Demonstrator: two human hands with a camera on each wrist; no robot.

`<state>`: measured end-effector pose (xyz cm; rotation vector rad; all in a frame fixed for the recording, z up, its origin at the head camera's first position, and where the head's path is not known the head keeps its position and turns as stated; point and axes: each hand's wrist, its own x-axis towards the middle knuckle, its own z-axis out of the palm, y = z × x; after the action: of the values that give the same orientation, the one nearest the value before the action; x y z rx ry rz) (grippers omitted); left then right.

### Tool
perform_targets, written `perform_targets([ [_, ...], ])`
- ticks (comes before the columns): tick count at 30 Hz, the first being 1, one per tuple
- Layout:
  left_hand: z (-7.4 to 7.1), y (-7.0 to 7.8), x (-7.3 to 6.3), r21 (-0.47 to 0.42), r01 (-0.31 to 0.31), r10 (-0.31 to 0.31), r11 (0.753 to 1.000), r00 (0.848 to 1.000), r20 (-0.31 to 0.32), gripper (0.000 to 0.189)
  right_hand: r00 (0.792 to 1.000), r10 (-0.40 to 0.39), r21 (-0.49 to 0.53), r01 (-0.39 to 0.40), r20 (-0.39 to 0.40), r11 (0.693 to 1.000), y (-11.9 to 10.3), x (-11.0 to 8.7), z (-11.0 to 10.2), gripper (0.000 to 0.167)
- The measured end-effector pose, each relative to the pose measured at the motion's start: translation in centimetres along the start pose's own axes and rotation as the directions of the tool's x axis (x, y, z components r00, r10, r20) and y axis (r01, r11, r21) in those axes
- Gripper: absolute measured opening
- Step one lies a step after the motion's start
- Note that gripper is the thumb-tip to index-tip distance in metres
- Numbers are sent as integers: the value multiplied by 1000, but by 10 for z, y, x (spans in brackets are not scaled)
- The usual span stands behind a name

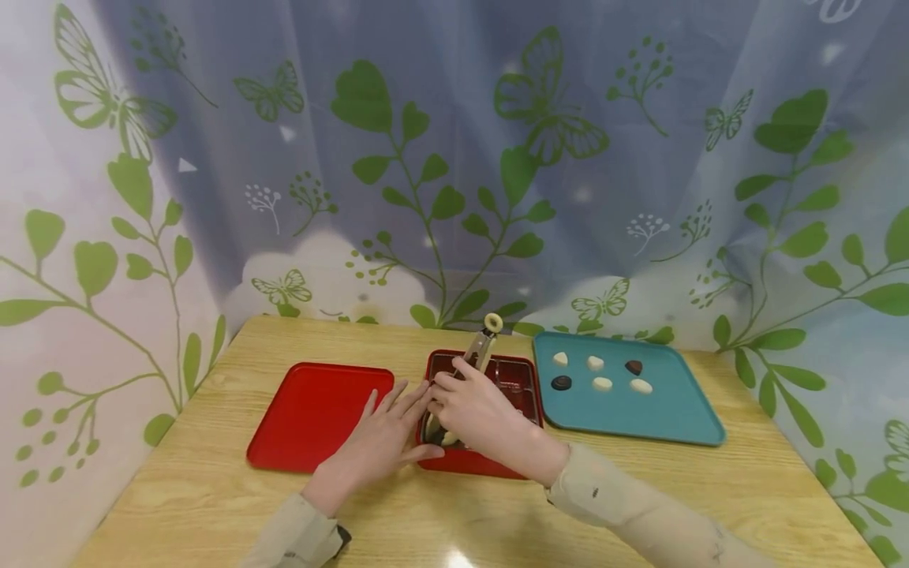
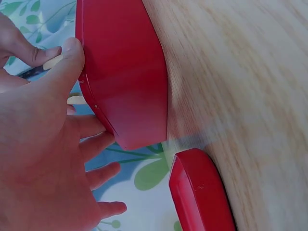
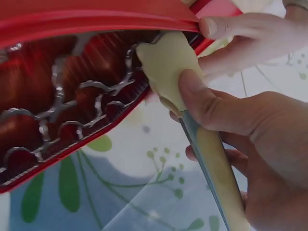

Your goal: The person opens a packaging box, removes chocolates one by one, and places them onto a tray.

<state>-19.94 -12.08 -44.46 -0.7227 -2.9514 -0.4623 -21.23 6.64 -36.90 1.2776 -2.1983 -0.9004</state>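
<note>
My right hand [image 1: 476, 406] holds a pair of metal tongs [image 1: 485, 345] with cream-coloured tips, the ring end pointing up and away. In the right wrist view the pale tong tips [image 3: 166, 60] reach into a corner of the red box [image 1: 472, 464], over its clear, divided insert [image 3: 58, 96]. Whether anything sits between the tips is hidden. Against the box's left side lies my left hand [image 1: 372, 442], its fingers spread and straight. The left wrist view has the left thumb [image 2: 71, 60] touching the box's rim and other fingertips by its corner.
A red lid [image 1: 312, 410] lies on the wooden table [image 1: 454, 528] left of the box. To the right, a teal tray [image 1: 639, 418] carries several small chocolates, white and dark, such as a dark heart-shaped one [image 1: 634, 367]. A patterned curtain [image 1: 461, 158] hangs behind the table.
</note>
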Motion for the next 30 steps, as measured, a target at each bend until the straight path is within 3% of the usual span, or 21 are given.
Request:
perform_targets([
  [3,1,1,1,5,-7,7,1000,1000,5,88,999,39,37,-38,-15,999,5,-11,2,59],
  [9,2,1,1,15,-1,1,1000,1000,6,87,980,166,133,-151,-113,980,16,-39,5,53],
  [18,0,2,0,11,0,-1,1000,1000,10,89,889,380,308,-298,-256,904,31,-77,24,58],
  [30,0,2,-1,-11,3,-3,1000,1000,6,89,786,577,342,-491,-223,801,66,-138,51,60],
])
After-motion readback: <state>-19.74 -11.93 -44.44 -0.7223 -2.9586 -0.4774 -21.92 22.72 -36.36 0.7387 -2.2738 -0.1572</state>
